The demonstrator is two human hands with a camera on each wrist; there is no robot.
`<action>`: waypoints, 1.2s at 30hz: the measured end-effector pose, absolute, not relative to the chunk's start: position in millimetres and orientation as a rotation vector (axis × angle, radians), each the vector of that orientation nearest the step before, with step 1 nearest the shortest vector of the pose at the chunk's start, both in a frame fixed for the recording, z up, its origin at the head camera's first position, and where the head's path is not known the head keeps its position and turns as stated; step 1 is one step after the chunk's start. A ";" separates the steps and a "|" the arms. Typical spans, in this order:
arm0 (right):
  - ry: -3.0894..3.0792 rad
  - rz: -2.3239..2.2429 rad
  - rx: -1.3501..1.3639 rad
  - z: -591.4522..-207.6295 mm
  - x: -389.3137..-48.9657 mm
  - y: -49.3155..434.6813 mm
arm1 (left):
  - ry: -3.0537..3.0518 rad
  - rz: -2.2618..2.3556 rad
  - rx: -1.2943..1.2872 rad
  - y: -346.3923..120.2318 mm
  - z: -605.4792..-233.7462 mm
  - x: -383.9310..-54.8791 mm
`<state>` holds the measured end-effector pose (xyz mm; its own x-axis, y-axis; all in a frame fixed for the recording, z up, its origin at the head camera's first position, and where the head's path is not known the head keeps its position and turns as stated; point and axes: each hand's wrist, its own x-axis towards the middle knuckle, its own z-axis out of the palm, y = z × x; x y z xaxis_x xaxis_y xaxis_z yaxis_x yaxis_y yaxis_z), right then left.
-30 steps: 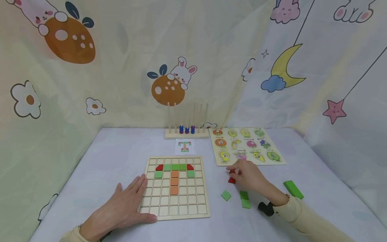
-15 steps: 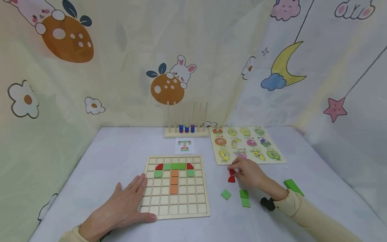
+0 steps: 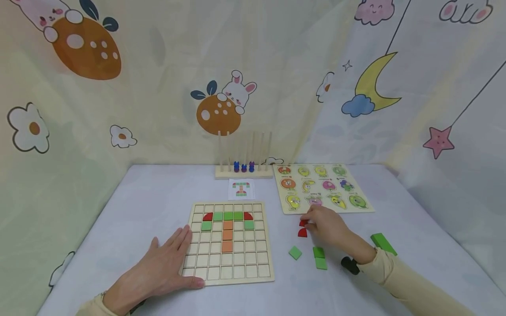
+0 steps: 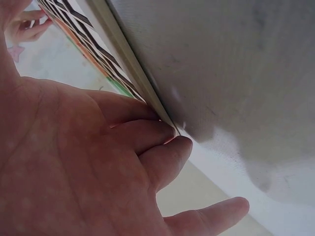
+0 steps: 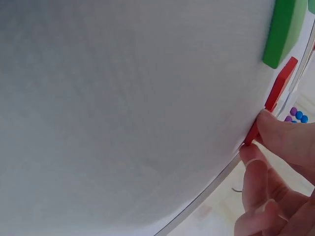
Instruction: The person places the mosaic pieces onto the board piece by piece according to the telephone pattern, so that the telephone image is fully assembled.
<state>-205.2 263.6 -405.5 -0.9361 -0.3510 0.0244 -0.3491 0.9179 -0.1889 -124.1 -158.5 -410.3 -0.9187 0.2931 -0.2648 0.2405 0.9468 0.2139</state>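
My left hand [image 3: 166,259] lies at the left edge of the wooden grid board [image 3: 239,272], fingers extended along that side and thumb at its near edge. In the left wrist view, the fingertips [image 4: 167,132] meet the board's rim. Red, green and orange tiles form a T shape on the board. To the right, my right hand [image 3: 326,226] pinches a red rounded tile [image 5: 253,132] between thumb and finger, low over the tablecloth. A second red rounded tile [image 3: 302,233] lies just nearer than it.
Several loose green tiles [image 3: 295,253] and a green block [image 3: 383,243] lie on the right. A pattern card [image 3: 241,197], a peg rack [image 3: 243,173] with beads and a fruit puzzle board [image 3: 328,210] stand or lie toward the back.
My right hand has shifted slightly to the right at the red tiles, showing more of the nearer one. The left hand has stayed at the board's edge. The head view has tilted slightly.
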 end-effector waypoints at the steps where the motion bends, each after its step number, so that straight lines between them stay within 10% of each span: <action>1: 3.069 -0.286 -0.555 -405.3 -204.6 263.1 | 2.806 0.257 0.393 -158.5 -410.2 -124.3; 20: 3.056 -0.423 -0.711 -389.3 -199.7 240.9 | 2.799 0.258 0.379 -158.7 -410.7 -124.6; 36: 2.868 -0.363 -1.279 -378.7 -181.0 111.5 | 2.791 0.238 0.373 -157.6 -411.3 -126.0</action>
<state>-181.0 111.5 -378.7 -0.6723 -0.7320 0.1106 -0.7365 0.6460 -0.2007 -126.0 -157.6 -411.3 -0.9167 0.2803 -0.2847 0.2281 0.9522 0.2030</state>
